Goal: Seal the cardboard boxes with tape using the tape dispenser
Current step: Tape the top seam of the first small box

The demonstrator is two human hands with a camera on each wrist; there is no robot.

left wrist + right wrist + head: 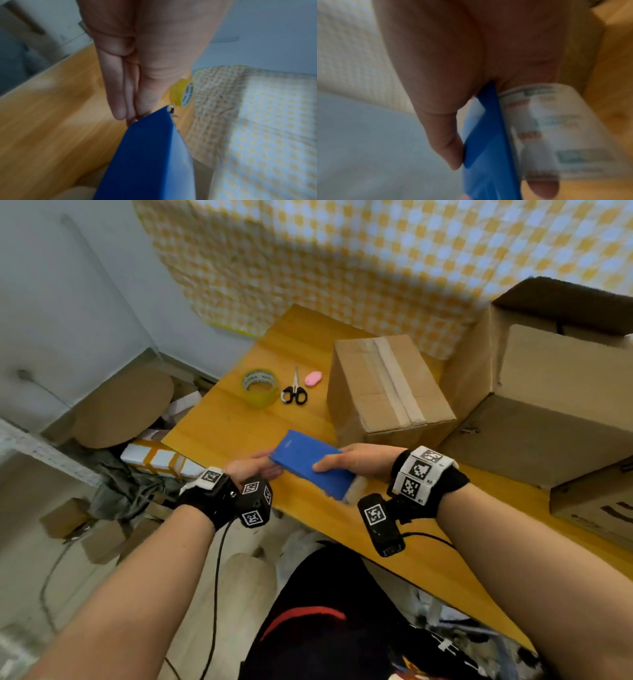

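Note:
I hold a blue tape dispenser [308, 463] [145, 155] [488, 148] just above the near part of the wooden table [239, 422]. My right hand [342, 462] [447, 135] grips its near end, thumb on top and fingers beneath, against the printed tape roll [556, 128] [356, 489] inside it. My left hand [257, 467] [133, 94] pinches the dispenser's left end between straight fingers and thumb. Behind the dispenser stands a small cardboard box [387, 392] with a strip of tape along its top seam. A large cardboard box [548, 405] with raised flaps stands at the right.
A yellow tape roll [260, 388] [181, 93], black-handled scissors [294, 392] and a small pink object [313, 378] lie at the table's far left. A yellow-checked cloth [342, 268] hangs behind. Cardboard scraps and cables litter the floor to the left.

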